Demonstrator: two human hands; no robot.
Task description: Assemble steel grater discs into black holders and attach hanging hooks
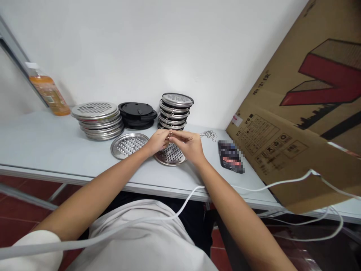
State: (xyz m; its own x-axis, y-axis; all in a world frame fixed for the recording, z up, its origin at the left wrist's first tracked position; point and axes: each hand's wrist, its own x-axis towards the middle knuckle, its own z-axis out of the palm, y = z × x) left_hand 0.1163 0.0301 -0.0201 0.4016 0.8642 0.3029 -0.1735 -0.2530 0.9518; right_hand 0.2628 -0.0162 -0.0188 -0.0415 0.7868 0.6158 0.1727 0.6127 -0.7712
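Left hand (158,141) and right hand (190,146) pinch small metal piece (170,134) over grater disc (171,157), disc stack (98,121) farther left.

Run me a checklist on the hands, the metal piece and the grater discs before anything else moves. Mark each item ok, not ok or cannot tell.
1. Small metal piece held: ok, at the fingertips of the left hand and right hand.
2. Piece's full shape visible: not ok, fingers partly cover it.
3. Near grater disc lying flat: ok, on the table below the hands.
4. Left grater disc fastened to anything: cannot tell.
5. Loose hooks on the table: ok, scattered beyond the right hand.
6. White cable clear of the arms: not ok, it passes behind the right forearm.
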